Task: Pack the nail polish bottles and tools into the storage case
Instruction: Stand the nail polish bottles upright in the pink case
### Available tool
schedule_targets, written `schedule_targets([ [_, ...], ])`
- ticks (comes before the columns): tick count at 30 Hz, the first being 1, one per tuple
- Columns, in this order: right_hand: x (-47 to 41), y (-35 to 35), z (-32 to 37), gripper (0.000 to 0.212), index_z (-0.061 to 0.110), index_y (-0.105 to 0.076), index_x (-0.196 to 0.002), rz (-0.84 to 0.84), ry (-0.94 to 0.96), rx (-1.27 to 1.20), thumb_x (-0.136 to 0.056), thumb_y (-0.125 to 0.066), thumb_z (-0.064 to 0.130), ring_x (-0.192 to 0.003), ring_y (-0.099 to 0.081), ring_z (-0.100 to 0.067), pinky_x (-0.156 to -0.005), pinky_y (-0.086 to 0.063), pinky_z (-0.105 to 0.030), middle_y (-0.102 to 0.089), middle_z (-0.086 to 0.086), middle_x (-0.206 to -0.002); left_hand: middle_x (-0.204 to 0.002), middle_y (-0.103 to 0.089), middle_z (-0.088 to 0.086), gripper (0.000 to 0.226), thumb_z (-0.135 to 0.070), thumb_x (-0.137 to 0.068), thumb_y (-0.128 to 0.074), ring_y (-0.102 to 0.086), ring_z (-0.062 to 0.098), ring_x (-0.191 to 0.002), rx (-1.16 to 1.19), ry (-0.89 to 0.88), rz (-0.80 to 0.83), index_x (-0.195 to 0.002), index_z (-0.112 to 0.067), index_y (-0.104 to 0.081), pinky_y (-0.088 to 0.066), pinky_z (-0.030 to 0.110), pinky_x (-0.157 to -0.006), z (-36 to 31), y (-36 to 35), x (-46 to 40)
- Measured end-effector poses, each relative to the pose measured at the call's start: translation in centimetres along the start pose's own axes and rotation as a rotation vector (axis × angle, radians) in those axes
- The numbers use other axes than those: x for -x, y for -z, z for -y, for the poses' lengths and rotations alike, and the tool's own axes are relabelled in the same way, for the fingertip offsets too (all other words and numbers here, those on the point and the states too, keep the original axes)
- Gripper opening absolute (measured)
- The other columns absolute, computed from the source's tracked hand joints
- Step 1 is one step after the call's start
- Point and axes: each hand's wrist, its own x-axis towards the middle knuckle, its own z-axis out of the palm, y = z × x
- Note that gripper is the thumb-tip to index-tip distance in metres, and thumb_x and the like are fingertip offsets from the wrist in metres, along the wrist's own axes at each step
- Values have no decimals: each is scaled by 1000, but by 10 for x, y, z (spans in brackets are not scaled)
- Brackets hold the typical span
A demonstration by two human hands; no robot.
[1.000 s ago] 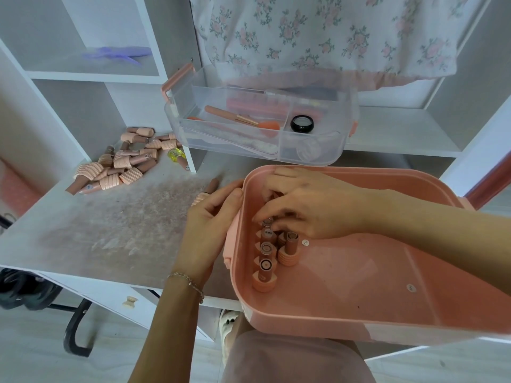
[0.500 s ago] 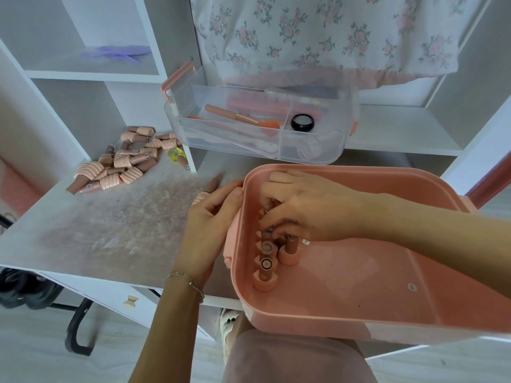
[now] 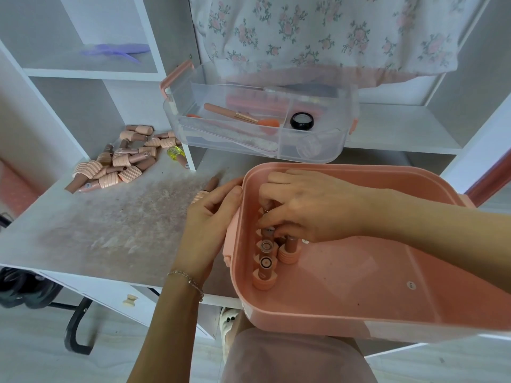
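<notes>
The pink storage case [image 3: 359,308] lies partly on my lap and partly on the table edge. Several nail polish bottles [image 3: 265,265] stand in a row along its left wall. My right hand [image 3: 307,208] reaches into the case, fingers curled round one bottle at the top of the row. My left hand [image 3: 210,219] grips the case's left rim, thumb on the edge. One more bottle [image 3: 208,186] lies on the table just beyond my left hand. A heap of pink-capped bottles [image 3: 121,161] lies at the far left of the table.
A clear tray [image 3: 304,150] with a brush, a file and a black jar sits on the shelf edge behind the case. White shelf units stand behind it, with a purple item [image 3: 116,49] on the upper left shelf. A floral cloth [image 3: 318,29] hangs above.
My right hand has shifted slightly among the bottles at the top of the row. My left hand and the case have stayed put.
</notes>
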Motion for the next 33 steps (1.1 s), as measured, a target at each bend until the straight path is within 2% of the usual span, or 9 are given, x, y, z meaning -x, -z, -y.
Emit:
schedule_targets([
  [4, 3, 1, -1, 30, 26, -64, -115, -28, -37, -170, -85, -61, 28, -90, -31, -4, -78, -24, -15, -52, 1, -103, -114, -68, -1, 21, -22, -89, -55, -41, 22, -132, -1, 0, 4, -94, -36, -69, -37, 46, -107, 0, 0, 0],
  [8, 2, 0, 5, 31, 30, -62, -116, 17, -6, -175, -84, -59, 29, -88, -22, 0, -78, -27, -19, -49, 4, -104, -114, -68, -1, 21, -21, -90, -54, -41, 22, -133, 17, 0, 7, -95, -35, -69, -37, 45, -107, 0, 1, 0],
  [13, -1, -3, 9, 21, 30, -67, -104, 21, 30, -104, -86, -57, 31, -88, -31, -6, -75, -36, -30, -50, 4, -97, -113, -68, -2, 22, -21, -89, -55, -40, 22, -133, 24, 0, 13, -93, -36, -70, -36, 45, -108, 1, 0, 0],
  [17, -1, -2, 8, 20, 30, -68, -103, 25, 62, -53, -87, -55, 29, -89, -40, -13, -73, -39, -33, -51, 3, -95, -113, -68, -2, 23, -21, -89, -55, -40, 22, -133, 18, -1, 4, -91, -38, -71, -37, 45, -107, 2, 1, -1],
  [24, 2, -3, 6, 19, 29, -68, -100, 16, 71, 4, -88, -53, 27, -90, -43, -14, -71, -35, -27, -53, 3, -95, -113, -68, -2, 25, -21, -90, -56, -41, 21, -132, 2, -11, -8, -89, -40, -71, -37, 45, -107, 2, 1, -1],
  [29, 2, -3, 7, 18, 28, -68, -98, 14, 70, 19, -88, -52, 28, -90, -44, -16, -71, -41, -34, -54, 2, -94, -108, -70, -7, 27, -20, -89, -56, -43, 21, -131, 5, -17, -7, -85, -41, -72, -38, 45, -106, 2, 1, -1],
  [33, 3, -2, 7, 17, 27, -69, -93, -8, 94, 80, -87, -53, 26, -88, -45, -15, -68, -35, -27, -54, 4, -92, -111, -69, -5, 25, -20, -89, -56, -42, 19, -132, 21, -12, -7, -87, -40, -72, -40, 43, -105, 2, 1, -1],
])
